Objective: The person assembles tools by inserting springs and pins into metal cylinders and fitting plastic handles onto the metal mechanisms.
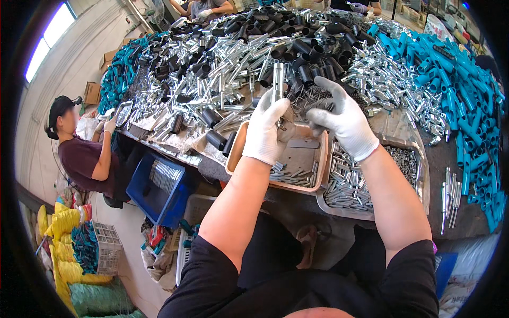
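Observation:
My left hand [268, 130], in a white glove with grey fingertips, is closed around a shiny metal tube [278, 79]. The tube stands nearly upright above the fist, with a small hole in its side. To the right, my gloved right hand [343, 119] has its thumb and fingers apart and curved toward the left hand, not touching the tube. I see nothing held in it. Beneath the hands is a tan tray [321, 175] with small metal pins at its bottom. Behind the fingers lies a tangle of dark thin metal parts [318, 95].
A metal tray [344, 213] of short pins and small nuts lies at right. Heaped on the table are silver tubes, black sleeves [214, 139] and teal tubes [474, 127]. A blue crate [159, 185] stands left, near a co-worker [87, 148]. Other people work across the table.

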Available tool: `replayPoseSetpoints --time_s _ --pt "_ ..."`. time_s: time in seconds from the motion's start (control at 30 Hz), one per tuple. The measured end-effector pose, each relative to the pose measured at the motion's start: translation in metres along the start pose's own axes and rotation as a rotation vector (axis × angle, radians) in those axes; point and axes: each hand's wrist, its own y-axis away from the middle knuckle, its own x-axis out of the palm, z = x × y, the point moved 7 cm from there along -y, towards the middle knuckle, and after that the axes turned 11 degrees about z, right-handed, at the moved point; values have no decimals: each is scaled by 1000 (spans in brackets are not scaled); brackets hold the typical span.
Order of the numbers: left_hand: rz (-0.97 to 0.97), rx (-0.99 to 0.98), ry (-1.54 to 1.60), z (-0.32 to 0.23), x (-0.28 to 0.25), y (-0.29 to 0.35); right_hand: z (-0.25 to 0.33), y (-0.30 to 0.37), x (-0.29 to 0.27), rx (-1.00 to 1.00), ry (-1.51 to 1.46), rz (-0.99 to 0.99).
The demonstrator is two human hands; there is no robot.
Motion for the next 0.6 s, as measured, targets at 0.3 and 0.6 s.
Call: replayPoseSetpoints --time_s 0.3,0.6 --pt "82 4 98 1 7 -2 3 3 7 62 -317 9" --pt "63 15 143 1 -3 -4 -2 -1 4 -21 484 3"
